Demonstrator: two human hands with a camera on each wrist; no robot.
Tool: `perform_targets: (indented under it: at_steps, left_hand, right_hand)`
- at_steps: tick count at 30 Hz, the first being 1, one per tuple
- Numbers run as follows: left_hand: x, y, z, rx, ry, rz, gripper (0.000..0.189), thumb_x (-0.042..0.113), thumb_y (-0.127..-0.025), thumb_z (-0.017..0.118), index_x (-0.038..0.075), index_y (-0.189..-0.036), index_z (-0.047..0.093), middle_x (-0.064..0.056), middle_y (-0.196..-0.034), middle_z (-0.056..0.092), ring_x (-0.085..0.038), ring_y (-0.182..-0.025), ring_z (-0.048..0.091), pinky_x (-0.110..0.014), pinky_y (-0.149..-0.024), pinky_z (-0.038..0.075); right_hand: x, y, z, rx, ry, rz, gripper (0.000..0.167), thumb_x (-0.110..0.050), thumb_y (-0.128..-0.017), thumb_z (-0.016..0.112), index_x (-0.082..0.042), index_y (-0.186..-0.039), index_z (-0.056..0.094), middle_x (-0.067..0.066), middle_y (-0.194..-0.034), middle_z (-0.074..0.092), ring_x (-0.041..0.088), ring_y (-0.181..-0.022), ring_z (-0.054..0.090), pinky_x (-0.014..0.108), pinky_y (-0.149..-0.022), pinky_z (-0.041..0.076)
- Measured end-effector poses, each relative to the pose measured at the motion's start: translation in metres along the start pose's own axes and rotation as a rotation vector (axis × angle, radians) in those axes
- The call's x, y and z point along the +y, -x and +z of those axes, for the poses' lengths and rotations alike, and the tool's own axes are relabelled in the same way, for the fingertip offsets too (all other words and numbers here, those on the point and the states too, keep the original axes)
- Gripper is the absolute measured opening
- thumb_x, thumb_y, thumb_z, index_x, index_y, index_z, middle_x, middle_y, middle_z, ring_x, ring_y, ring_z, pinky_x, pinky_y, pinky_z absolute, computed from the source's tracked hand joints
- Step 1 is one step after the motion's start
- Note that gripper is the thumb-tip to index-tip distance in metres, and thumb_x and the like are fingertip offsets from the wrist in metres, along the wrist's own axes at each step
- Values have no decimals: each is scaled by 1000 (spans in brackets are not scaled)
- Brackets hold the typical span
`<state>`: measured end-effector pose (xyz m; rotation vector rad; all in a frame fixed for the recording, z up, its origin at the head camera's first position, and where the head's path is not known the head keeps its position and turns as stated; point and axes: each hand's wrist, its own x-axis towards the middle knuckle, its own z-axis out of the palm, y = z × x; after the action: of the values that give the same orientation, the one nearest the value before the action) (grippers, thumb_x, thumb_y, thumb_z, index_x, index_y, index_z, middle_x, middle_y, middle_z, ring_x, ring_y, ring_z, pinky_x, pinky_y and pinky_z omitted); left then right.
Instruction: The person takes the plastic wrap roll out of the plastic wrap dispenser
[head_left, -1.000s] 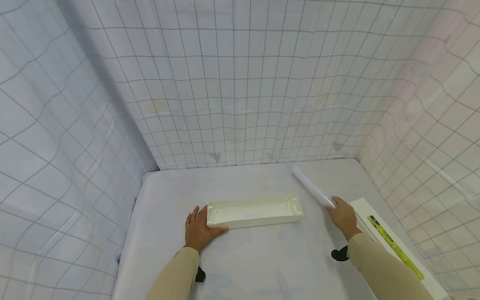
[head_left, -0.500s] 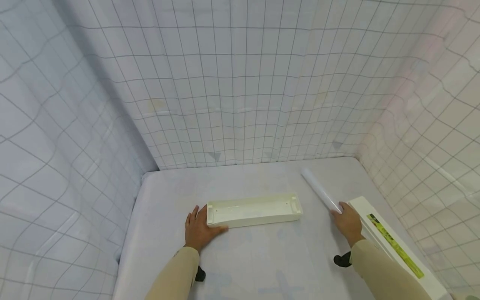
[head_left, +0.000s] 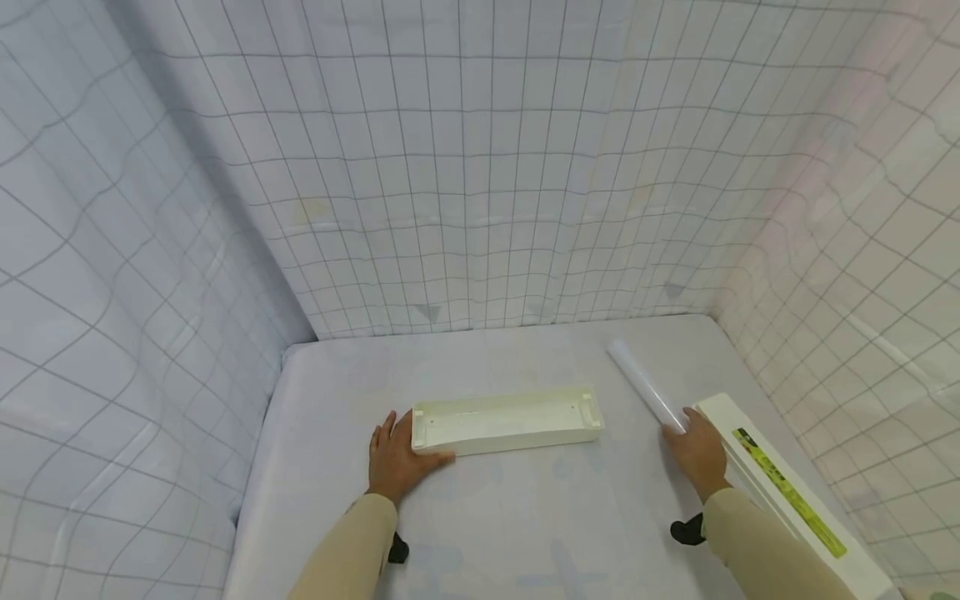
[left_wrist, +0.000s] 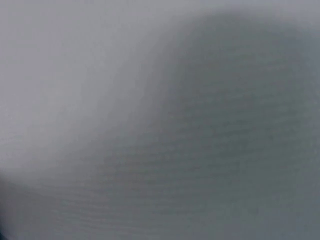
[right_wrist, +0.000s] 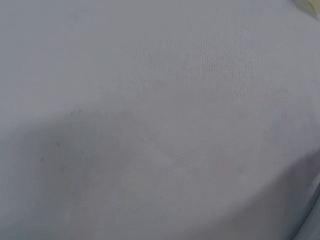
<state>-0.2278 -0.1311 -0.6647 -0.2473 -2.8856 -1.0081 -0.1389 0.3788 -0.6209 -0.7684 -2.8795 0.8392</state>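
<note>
A long, open cream plastic tray (head_left: 506,421) lies lengthwise at the middle of the table. My left hand (head_left: 396,462) holds its left end, thumb along the front wall and the other fingers round the far side. Off to the right, my right hand (head_left: 696,452) grips the near end of a slim, shiny white roll (head_left: 643,383), which points away and to the left. Right beside that hand lies a long white case (head_left: 780,483) with a yellow-green label, partly covered by the right sleeve. Both wrist views show mostly blurred pale cloth, with neither hand's fingers visible.
Pale cloth covers the table (head_left: 480,517). White sheets with a dark grid (head_left: 465,183) hang along the back and both sides, close to the table's edges. Black wrist straps or mounts (head_left: 687,531) stick out below the sleeves.
My right hand has drawn the roll to the right and slightly nearer, toward the labelled case, slowing in the last half second. The left hand and the tray have stayed put.
</note>
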Motion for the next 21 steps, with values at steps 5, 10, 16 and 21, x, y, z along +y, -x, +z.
perform_targets:
  at_steps: [5, 10, 16, 21]
  left_hand:
    - [0, 2, -4, -5, 11, -13, 117, 71, -62, 86, 14, -155, 43, -11, -155, 51, -40, -155, 25, -61, -127, 10]
    - [-6, 4, -5, -1, 1, -7, 119, 70, -61, 87, 15, -156, 41, -11, -155, 51, -39, -155, 25, -61, -127, 11]
    - [-19, 8, -3, 12, -37, 77, 120, 74, -65, 82, 14, -158, 37, -10, -158, 48, -42, -153, 30, -64, -126, 16]
    - [-35, 15, -12, -27, -126, 110, 110, 74, -77, 73, 14, -160, 33, -9, -160, 45, -39, -153, 31, -59, -127, 23]
  right_hand:
    - [-7, -6, 5, 15, 25, -45, 67, -33, -99, 59, 9, -147, 41, 35, -148, 46, 53, -136, 45, 64, -111, 40]
    - [-15, -10, 11, -10, 58, -92, 66, -36, -99, 59, 6, -148, 42, 32, -147, 48, 52, -133, 49, 65, -108, 44]
    - [-22, -23, 11, 96, 218, -411, 59, -31, -96, 68, 7, -139, 54, 33, -141, 55, 52, -128, 54, 65, -105, 47]
    - [-29, -44, -16, 121, 393, -603, 59, -32, -95, 70, 5, -138, 57, 33, -141, 54, 52, -128, 53, 65, -106, 46]
